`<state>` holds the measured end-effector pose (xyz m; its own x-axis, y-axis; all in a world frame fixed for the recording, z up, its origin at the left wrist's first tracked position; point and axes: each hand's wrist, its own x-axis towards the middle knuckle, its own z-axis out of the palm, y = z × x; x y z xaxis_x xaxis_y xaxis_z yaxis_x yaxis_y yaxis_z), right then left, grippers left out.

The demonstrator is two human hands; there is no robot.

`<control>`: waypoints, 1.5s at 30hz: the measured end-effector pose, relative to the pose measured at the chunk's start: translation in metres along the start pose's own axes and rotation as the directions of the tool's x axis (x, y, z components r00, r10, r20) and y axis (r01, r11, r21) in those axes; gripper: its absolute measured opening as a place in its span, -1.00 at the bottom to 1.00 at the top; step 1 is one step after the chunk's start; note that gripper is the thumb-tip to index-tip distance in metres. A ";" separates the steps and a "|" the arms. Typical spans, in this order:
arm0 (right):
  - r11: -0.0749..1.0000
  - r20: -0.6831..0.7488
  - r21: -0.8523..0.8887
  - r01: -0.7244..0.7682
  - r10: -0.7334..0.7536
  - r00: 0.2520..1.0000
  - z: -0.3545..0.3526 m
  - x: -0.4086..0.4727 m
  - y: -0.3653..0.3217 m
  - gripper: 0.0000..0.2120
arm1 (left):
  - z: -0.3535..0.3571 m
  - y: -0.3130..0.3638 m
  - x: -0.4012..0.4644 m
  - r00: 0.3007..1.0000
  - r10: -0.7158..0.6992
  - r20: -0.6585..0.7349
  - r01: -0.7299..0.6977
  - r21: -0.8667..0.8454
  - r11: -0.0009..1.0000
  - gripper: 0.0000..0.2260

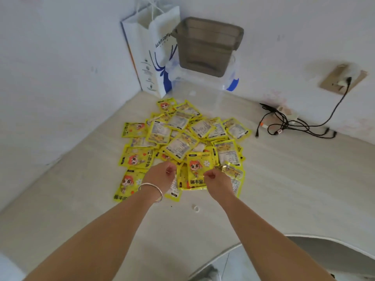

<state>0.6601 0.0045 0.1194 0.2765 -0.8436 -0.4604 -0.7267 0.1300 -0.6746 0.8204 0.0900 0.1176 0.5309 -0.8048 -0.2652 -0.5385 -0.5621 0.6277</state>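
Observation:
A heap of several yellow sachets (182, 138), some showing a cartoon face and some their printed backs, lies spread on the pale table (284, 179). My left hand (160, 175), with a silver bangle on its wrist, has its fingers curled over the heap's near edge. My right hand (218, 180) is curled too and pinches a crumpled yellow sachet (229, 169). Between the two hands lies a face-up sachet (195, 173). What the left fingers hold is hidden.
A white paper bag (150, 47) stands in the corner beside a clear plastic box (203, 92) with a smoky grey bin (207, 45) on it. Black cables (288, 124) run from a wall socket (343, 79) at right. A small white ring (195, 208) lies near my wrists.

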 end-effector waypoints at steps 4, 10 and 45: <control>0.991 0.005 -0.132 0.018 -0.018 1.000 0.022 0.019 -0.013 -0.73 | -0.013 -0.031 0.005 0.987 -0.151 -0.049 0.150 -0.024 0.988 -0.80; 0.954 -0.177 -0.295 -0.061 0.008 0.984 0.038 0.040 -0.021 -0.48 | -0.023 -0.070 0.004 0.885 -0.408 -0.222 0.438 0.106 0.893 -0.63; 0.448 0.482 -0.686 0.573 -0.310 0.819 0.022 0.037 0.000 -0.38 | -0.006 -0.024 0.016 0.884 -0.464 0.061 0.463 -0.260 0.847 -0.76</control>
<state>0.6840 -0.0152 0.0894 0.7551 -0.4801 -0.4465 -0.5985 -0.7827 -0.1705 0.8457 0.0920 0.1021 0.6793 -0.4620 -0.5702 -0.0404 -0.7993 0.5996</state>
